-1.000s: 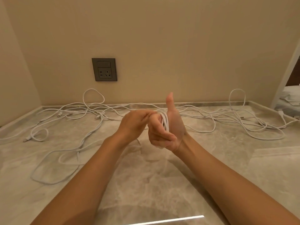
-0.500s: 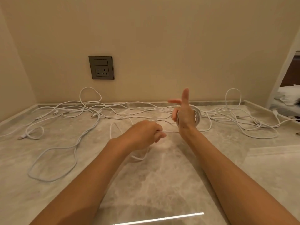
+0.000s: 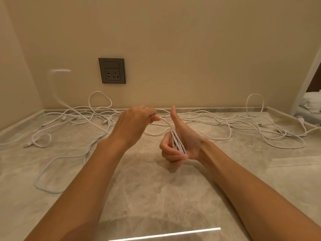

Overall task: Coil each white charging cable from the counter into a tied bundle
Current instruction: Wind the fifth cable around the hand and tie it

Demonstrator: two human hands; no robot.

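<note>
Marble surface (image 3: 156, 197) meets beige walls, with a grey wall socket (image 3: 112, 70) at the back and loose white cables (image 3: 225, 119) sprawled along the rear edge. Above the surface, the right hand (image 3: 182, 141) has its fingers (image 3: 167, 152) curled over a coil (image 3: 178, 144) of white cable looped across the palm, thumb upright. The left hand (image 3: 135, 122), just beside it, pinches the strand (image 3: 165, 121) leading into the coil. A blurred cable end (image 3: 60, 70) is in the air near the left wall.

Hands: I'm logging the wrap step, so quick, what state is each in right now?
Left hand: pinches the free strand of the white charging cable.
Right hand: fingers curled round its coiled loops, thumb up.
</note>
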